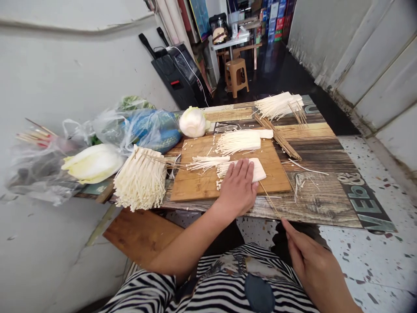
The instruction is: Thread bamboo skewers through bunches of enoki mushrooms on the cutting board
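My left hand [237,187] lies flat with fingers stretched out, pressing down on a flattened bunch of enoki mushrooms [259,169] on the wooden cutting board [192,187]. Low at the right, my right hand [314,258] pinches a thin bamboo skewer [270,200]. The skewer's far end is at the cut base of that bunch; whether it has gone in, I cannot tell. Behind my left hand lies another enoki bunch [243,142], with a smaller loose bunch [208,162] to the left.
Skewered enoki stand piled [140,180] left of the board, and more lie [276,105] at the far right. Loose skewers [280,139] rest beside the board. A napa cabbage [94,164], plastic bags [151,126] and a round white vegetable [193,123] line the left and back.
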Demonstrator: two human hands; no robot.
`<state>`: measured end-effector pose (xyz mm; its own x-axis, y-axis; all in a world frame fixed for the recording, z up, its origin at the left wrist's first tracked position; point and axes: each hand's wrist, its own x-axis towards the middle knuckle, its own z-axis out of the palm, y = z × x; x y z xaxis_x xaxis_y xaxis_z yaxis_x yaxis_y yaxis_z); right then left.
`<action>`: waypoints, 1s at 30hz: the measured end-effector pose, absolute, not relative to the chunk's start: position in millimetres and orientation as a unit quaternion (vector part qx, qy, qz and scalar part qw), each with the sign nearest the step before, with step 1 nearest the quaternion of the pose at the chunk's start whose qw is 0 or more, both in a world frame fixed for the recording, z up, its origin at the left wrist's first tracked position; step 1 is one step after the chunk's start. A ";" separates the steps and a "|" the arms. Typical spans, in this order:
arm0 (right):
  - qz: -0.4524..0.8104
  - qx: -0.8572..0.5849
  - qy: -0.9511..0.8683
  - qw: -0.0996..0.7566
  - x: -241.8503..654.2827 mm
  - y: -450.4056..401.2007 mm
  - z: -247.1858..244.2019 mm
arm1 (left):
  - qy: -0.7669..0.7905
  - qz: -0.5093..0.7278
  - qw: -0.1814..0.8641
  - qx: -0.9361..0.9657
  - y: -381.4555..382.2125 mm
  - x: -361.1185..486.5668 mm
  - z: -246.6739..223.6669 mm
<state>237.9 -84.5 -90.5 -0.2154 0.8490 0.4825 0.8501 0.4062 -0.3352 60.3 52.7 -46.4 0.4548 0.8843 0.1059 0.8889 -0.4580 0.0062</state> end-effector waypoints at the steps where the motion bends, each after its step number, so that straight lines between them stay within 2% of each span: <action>1: -0.003 -0.545 -0.779 0.310 237.1 -84.0 -89.8 | -0.518 -0.051 0.026 -0.853 53.1 60.2 -47.5; 7: -0.004 -0.544 -0.776 0.319 232.2 -82.3 -83.8 | -0.516 -0.058 0.031 -0.854 53.7 59.4 -47.5; 13: 0.010 -0.553 -0.772 0.313 232.3 -84.2 -82.6 | -0.462 -0.073 0.082 -0.880 31.4 57.3 -36.7; 22: 0.009 -0.538 -0.778 0.324 231.1 -81.1 -81.1 | -0.447 -0.066 0.073 -0.889 26.7 54.3 -60.9; 30: -0.017 -0.529 -0.782 0.330 229.0 -75.6 -78.9 | -0.436 -0.075 0.070 -0.894 28.5 53.9 -56.9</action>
<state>229.0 -75.6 -78.9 -0.2231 0.8160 0.5333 0.8384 0.4397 -0.3221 53.9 28.5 -56.9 0.6078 0.7699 0.1946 0.7908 -0.6092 -0.0598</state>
